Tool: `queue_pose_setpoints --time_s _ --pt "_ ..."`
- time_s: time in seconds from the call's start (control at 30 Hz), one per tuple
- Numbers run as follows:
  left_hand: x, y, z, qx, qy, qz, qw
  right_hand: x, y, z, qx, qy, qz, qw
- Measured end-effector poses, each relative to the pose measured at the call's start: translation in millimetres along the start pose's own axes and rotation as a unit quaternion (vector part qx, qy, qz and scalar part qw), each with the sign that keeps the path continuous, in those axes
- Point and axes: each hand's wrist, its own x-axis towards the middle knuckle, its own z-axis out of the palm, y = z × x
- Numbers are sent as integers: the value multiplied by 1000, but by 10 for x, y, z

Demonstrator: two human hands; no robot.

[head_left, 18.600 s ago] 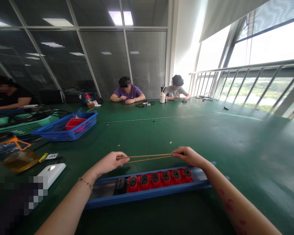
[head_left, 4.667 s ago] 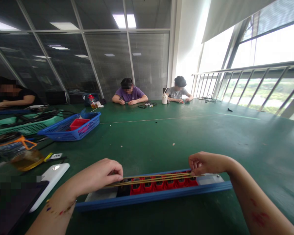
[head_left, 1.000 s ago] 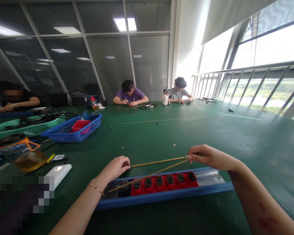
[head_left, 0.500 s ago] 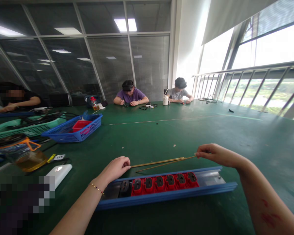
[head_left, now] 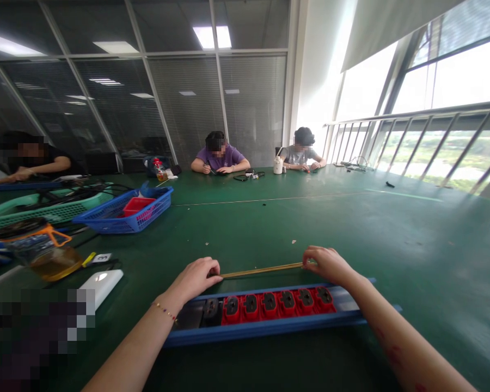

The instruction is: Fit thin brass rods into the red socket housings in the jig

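Note:
Thin tan sticks point(head_left: 261, 270) lie side by side in a narrow bundle above the green table; their exact kind is hard to tell. My left hand point(head_left: 198, 276) pinches the bundle's left end between thumb and fingers. At the right end, the fingers of my right hand point(head_left: 325, 264) are closed round the sticks, the tips partly hidden. Just nearer to me lies a long blue-edged metal channel point(head_left: 277, 329). In it sits a row of several red holders point(head_left: 251, 309) with dark inserts, and one black holder point(head_left: 210, 312) at the left end. My right forearm passes over the channel's right end.
A blue basket point(head_left: 106, 226) with a red box point(head_left: 138, 207), a green basket point(head_left: 75, 206), a jar of amber liquid point(head_left: 53, 261) and a white device point(head_left: 106, 280) stand on the left. Across the green table point(head_left: 245, 231), co-workers sit with small items; a white bottle point(head_left: 277, 165) stands there.
My right hand has moved left and slightly nearer. The stick it held at a slant now lies alongside the others in one bundle. My left hand stays at the left end.

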Motion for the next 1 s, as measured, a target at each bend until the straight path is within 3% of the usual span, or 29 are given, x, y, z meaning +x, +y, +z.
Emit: queue_pose_setpoints --time_s 0.57,0.77,0.87,1.0 --pt "12 68 -1 70 -26 47 996 8 -8 50 -71 -74 6 995" --pt "11 47 36 64 -20 42 997 3 7 81 -72 -64 -2 995" --pt "0 58 11 54 6 41 998 -11 36 83 -35 -39 -6 999" --pt "-26 131 -57 -18 57 30 998 -17 106 59 98 -21 1 995"
